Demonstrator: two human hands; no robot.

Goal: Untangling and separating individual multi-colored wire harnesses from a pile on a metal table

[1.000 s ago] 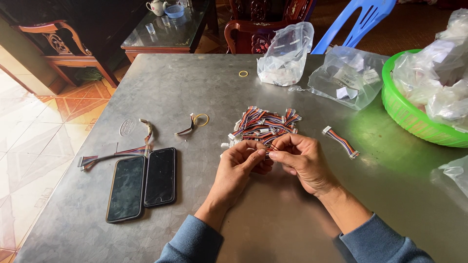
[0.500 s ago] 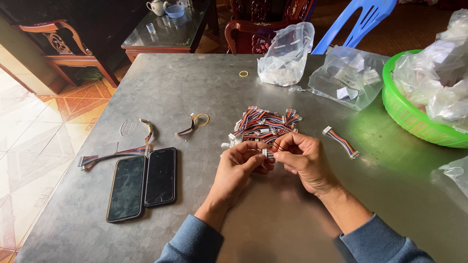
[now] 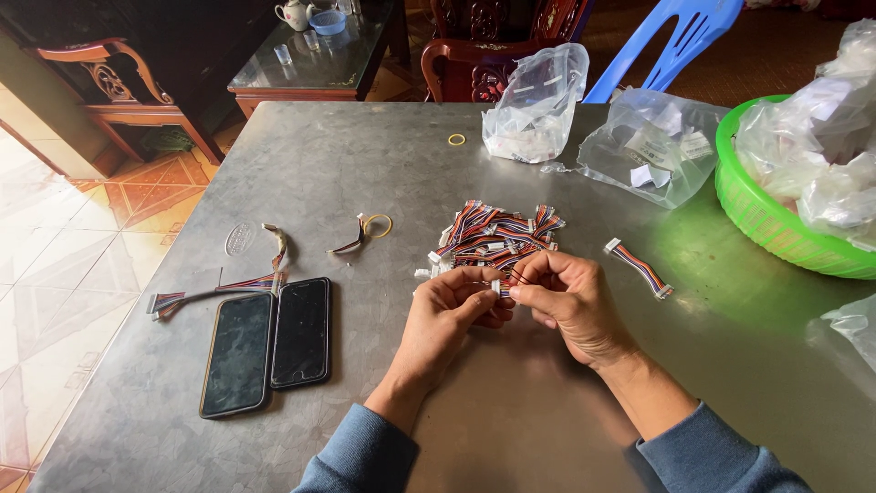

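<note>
Head view, looking down on a grey metal counter (image 3: 301,173). The left hand (image 3: 447,315) and the right hand (image 3: 570,301) meet near the middle of the counter, fingertips pinched together on one short multicoloured wire harness (image 3: 500,285) with a small white connector. Both hands are narrow, closed on this harness; the piece is mostly hidden by the fingers.

The harness sits just in front of, and touching or nearly touching, the pile of like harnesses (image 3: 493,237). Its long axis appears to run roughly left to right between the two hands, the white connector at the middle; which end points where cannot be told.

A single loose harness (image 3: 639,267) lies apart to the right, its axis slanting from upper left to lower right. Two dark phones (image 3: 265,347) lie side by side at the left, a longer cable (image 3: 219,288) just above them. Clear plastic bags (image 3: 538,105) stand at the far edge; a green basket (image 3: 766,219) holds more bags at the right.

Probable hazards: the pinch is small, so the connector could slip and fall into the pile, where it would be hard to tell from its neighbours; a knuckle could also snag adjacent wires and drag several pieces out of the pile.
</note>
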